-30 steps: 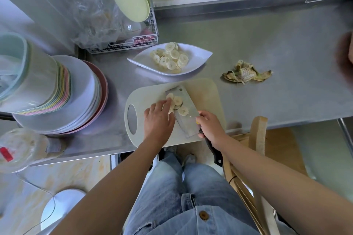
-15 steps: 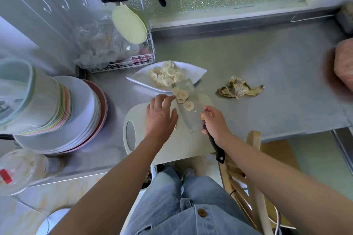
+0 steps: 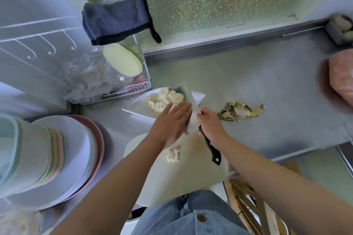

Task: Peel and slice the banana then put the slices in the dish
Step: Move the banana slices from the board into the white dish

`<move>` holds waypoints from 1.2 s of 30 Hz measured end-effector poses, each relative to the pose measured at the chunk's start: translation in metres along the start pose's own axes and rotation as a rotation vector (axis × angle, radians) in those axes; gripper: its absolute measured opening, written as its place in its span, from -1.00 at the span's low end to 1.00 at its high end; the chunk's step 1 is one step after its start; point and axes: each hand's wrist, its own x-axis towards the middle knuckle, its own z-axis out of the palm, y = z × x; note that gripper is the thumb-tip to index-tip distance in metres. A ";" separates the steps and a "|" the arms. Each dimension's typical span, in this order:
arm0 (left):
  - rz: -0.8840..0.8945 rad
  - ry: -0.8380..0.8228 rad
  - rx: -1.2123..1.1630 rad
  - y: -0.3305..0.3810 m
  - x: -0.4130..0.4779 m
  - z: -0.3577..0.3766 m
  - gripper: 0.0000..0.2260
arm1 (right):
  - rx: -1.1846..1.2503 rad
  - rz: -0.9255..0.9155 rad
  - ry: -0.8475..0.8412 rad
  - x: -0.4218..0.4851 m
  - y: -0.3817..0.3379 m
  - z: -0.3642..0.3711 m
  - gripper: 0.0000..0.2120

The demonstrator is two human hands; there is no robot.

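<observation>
Head view, Op1 here: right grip (image 3: 210,123) is curled tight round the black handle of the knife (image 3: 188,97), blade held flat out over the dish (image 3: 137,108). Left grip (image 3: 172,123) is flat, fingers straight, laid against the blade face.

Op2: Where's the fruit vs the grips?

Op1: 2 lots. Main pile of banana slices (image 3: 162,99) sits in the dish, just beyond the left fingertips and up against the blade as far as I can tell. Whether any ride on the blade under that hand, I can't see. A small clump of slices (image 3: 172,155) lies on the cutting board (image 3: 191,177), below the left wrist, near the knife handle, apart from both grips.

Op2: Handling?

Op1: I judge them light, soft, wet and sticky: they cling to steel and smear if pinched. I wouldn't pick them by fingertip. Slide the blade under the clump, carry it level, wipe off with straight fingers. Dish looks light and shallow, so push gently or it may skid on the surface (image 3: 267,82). Peel (image 3: 240,111) lies right of the dish, clear of the path.
</observation>
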 end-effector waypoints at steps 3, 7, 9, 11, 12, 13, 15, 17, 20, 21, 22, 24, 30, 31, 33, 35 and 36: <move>-0.018 0.047 0.047 -0.012 0.001 0.005 -0.46 | -0.079 -0.025 0.054 0.008 0.000 -0.004 -0.83; -0.031 0.118 -0.021 -0.018 -0.001 0.009 -0.57 | -0.216 -0.082 0.098 0.009 0.000 -0.016 -0.82; -0.024 0.202 -0.067 -0.017 0.000 0.005 -0.64 | -0.256 -0.084 0.106 0.007 0.001 -0.022 -0.81; -0.020 0.248 -0.068 -0.016 0.004 0.000 -0.64 | -0.265 -0.078 0.110 0.005 0.004 -0.025 -0.81; -0.026 0.254 -0.067 -0.016 0.007 -0.001 -0.61 | -0.267 -0.079 0.112 0.005 0.005 -0.026 -0.81; -0.040 0.243 -0.062 -0.015 0.011 -0.003 -0.56 | -0.274 -0.081 0.115 0.004 0.007 -0.026 -0.81; -0.084 0.150 -0.039 -0.011 0.016 -0.006 -0.46 | -0.296 -0.074 0.120 0.003 0.008 -0.027 -0.80; -0.128 0.035 -0.013 -0.010 0.019 -0.005 -0.38 | -0.298 -0.068 0.109 0.001 0.008 -0.030 -0.81; -0.164 -0.039 0.020 -0.012 0.017 0.001 -0.41 | -0.281 -0.065 0.118 -0.001 0.010 -0.036 -0.83; -0.166 -0.021 0.035 -0.012 0.015 0.002 -0.45 | -0.279 -0.066 0.134 -0.001 0.011 -0.038 -0.83; -0.171 -0.005 0.042 -0.012 0.013 0.004 -0.49 | -0.273 -0.064 0.147 -0.002 0.012 -0.039 -0.82; -0.188 0.021 0.037 -0.009 0.011 0.004 -0.53 | -0.257 -0.071 0.154 -0.003 0.014 -0.041 -0.82; -0.238 -0.005 0.024 0.003 0.005 -0.001 -0.53 | -0.227 -0.077 0.147 -0.013 0.024 -0.046 -0.85; -0.250 -0.015 0.011 0.004 0.003 -0.001 -0.53 | -0.224 -0.071 0.147 -0.015 0.027 -0.047 -0.85; -0.265 -0.028 -0.010 0.003 0.001 0.000 -0.52 | -0.231 -0.071 0.150 -0.018 0.032 -0.050 -0.82; -0.269 -0.041 0.015 0.003 0.000 0.000 -0.51 | -0.246 -0.081 0.149 -0.020 0.034 -0.051 -0.80; -0.272 -0.054 0.031 0.003 -0.002 -0.001 -0.50 | -0.247 -0.082 0.147 -0.021 0.034 -0.051 -0.79</move>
